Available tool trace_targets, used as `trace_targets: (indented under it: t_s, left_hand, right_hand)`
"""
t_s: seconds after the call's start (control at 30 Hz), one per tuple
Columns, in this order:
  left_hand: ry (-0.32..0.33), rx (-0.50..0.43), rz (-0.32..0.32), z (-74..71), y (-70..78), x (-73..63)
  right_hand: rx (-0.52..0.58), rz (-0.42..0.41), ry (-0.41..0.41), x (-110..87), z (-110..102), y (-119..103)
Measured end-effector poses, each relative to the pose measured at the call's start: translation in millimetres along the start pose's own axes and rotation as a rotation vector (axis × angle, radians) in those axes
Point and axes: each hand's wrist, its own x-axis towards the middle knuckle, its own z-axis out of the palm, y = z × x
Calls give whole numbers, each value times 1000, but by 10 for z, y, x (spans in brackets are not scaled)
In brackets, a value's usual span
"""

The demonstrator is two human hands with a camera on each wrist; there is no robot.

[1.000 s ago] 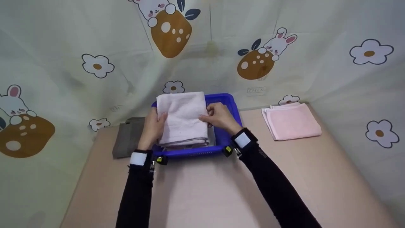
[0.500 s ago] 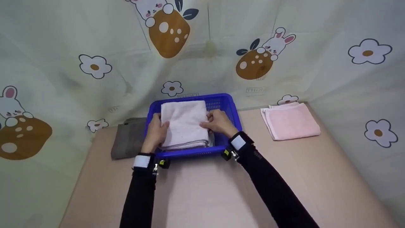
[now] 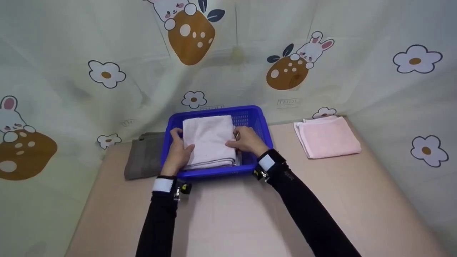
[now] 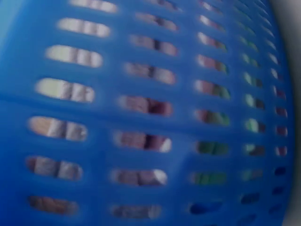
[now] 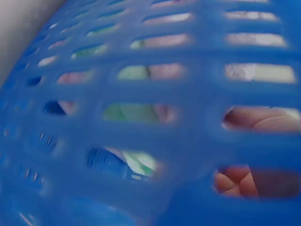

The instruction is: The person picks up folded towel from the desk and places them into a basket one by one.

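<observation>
A folded white towel [image 3: 209,139] with a dark line along its front edge lies on other folded cloth inside a blue plastic basket [image 3: 214,173]. My left hand [image 3: 177,151] holds its left side, thumb on top and fingers down along the edge inside the basket. At the right edge, my right hand [image 3: 247,139] pinches the towel between thumb and curled fingers. In the right wrist view, fingers [image 5: 240,183] show through the slots of the basket wall [image 5: 197,141]. The left wrist view is filled by the slotted basket wall [image 4: 103,113], with cloth layers behind it.
Left of the basket lies a folded grey cloth [image 3: 142,157], partly behind the basket. A folded pink towel [image 3: 330,139] rests at the back right of the table [image 3: 228,214]. A patterned curtain [image 3: 242,78] hangs right behind the basket.
Both hands have lowered the white towel into the basket, bringing it slightly nearer the front. The left index finger has moved away from the towel's left edge. The right hand keeps its pinch.
</observation>
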Motion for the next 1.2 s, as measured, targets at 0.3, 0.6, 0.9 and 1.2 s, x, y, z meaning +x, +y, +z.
trace_targets:
  t_s: [0.3, 0.6, 0.9, 1.2]
  left_hand:
    - [18, 237, 153, 83, -21, -22]
    - [-15, 263, 88, 96, 15, -24]
    - [-7, 281, 96, 107, 14, -29]
    - [-10, 275, 93, 101, 14, -34]
  right_hand:
    - [-48, 10, 14, 9, 28, 16]
    - [-111, 11, 15, 12, 42, 15]
    - [-109, 8, 6, 6, 42, 12]
    - [-121, 16, 11, -3, 42, -9]
